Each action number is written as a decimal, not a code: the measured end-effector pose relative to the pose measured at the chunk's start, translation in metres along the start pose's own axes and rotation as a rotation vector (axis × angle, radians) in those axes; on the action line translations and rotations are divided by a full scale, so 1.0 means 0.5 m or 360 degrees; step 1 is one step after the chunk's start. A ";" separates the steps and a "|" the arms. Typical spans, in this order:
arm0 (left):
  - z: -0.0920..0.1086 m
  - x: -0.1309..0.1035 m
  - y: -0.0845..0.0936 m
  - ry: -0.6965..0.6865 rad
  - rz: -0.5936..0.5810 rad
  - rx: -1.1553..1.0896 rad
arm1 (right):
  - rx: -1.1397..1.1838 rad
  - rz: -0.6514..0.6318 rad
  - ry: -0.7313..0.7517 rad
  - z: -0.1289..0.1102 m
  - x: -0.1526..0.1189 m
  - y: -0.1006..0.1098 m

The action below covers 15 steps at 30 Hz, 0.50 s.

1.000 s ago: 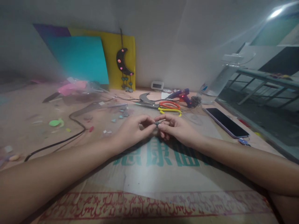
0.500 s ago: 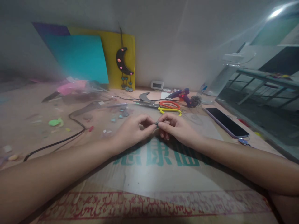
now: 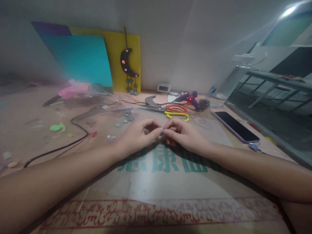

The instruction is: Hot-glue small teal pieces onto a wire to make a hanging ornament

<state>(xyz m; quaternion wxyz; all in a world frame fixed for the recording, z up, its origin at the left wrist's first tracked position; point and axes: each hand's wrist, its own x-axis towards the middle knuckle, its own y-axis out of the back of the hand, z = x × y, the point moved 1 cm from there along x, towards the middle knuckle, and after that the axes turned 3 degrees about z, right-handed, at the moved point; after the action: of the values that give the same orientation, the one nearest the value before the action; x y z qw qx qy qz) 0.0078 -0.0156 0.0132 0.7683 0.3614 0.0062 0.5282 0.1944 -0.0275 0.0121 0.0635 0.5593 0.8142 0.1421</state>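
Observation:
My left hand (image 3: pixel 147 131) and my right hand (image 3: pixel 181 133) meet fingertip to fingertip above the middle of the table. Thumb and forefinger of each are pinched on one tiny dark greenish piece (image 3: pixel 162 131), mostly covered by the fingertips; its kind cannot be made out. Just beyond the hands lie scissors (image 3: pixel 175 110) with one orange and one yellow handle. A grey crescent moon cutout (image 3: pixel 151 101) rests behind their blades. Left of these, several small blue-grey heart-like pieces (image 3: pixel 126 119) are scattered on the table.
A glue gun (image 3: pixel 187 99) with a red light lies behind the scissors. A phone (image 3: pixel 236 126) is at the right, near a clear jug (image 3: pixel 226 81). A black cord (image 3: pixel 58 148) crosses the left side. A decorated crescent hanging (image 3: pixel 126 63) is against yellow card (image 3: pixel 114 45).
The fingertips have drawn closer together over the small piece, so less of it shows. The view has shifted very slightly; the other things stay where they were.

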 end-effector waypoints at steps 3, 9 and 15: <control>0.000 0.001 0.000 0.0002 0.0026 0.0010 | -0.0024 -0.0006 0.0019 0.000 -0.001 0.000; -0.007 0.001 -0.002 0.0034 0.0070 -0.0052 | -0.0095 -0.0022 0.0072 0.000 -0.002 0.005; -0.018 0.000 -0.001 -0.0003 0.0054 -0.0083 | -0.0149 0.0029 0.0014 0.005 0.001 0.006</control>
<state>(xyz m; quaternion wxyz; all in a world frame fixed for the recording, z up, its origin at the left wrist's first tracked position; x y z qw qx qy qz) 0.0048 -0.0106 0.0060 0.7683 0.3419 -0.0143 0.5409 0.1977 -0.0256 0.0108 0.0847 0.5625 0.8018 0.1829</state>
